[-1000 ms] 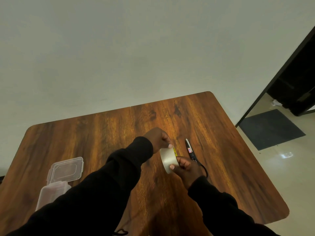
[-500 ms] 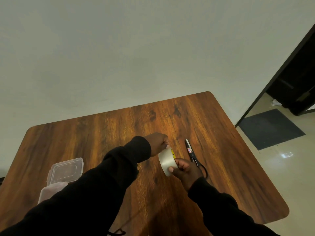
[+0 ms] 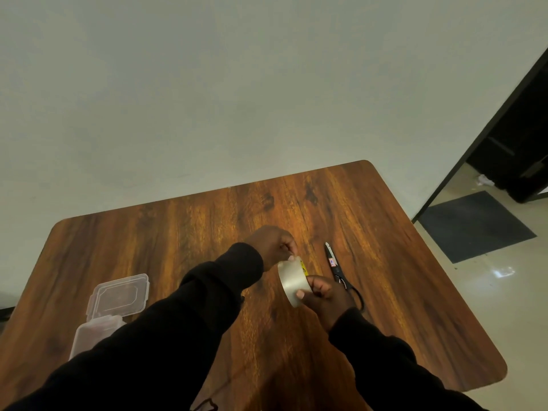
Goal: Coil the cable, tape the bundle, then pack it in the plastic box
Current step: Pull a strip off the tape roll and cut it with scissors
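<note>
A roll of pale tape (image 3: pixel 292 281) with a yellow inner label is held above the middle of the wooden table (image 3: pixel 178 232). My right hand (image 3: pixel 326 295) grips the roll from the near side. My left hand (image 3: pixel 271 244) pinches the roll's far top edge with thumb and fingertips. The clear plastic box (image 3: pixel 92 333) lies at the table's left with its hinged lid (image 3: pixel 120 295) open. A bit of black cable (image 3: pixel 207 406) shows at the bottom edge, mostly hidden by my sleeves.
Black-handled scissors (image 3: pixel 338 271) lie shut on the table just right of my hands, partly under my right wrist. The table's right edge drops to a pale floor with a dark mat (image 3: pixel 474 225) and a dark doorway beyond.
My left hand shifted slightly along the top edge of the roll, picking at it. The roll and my right hand stayed nearly in place.
</note>
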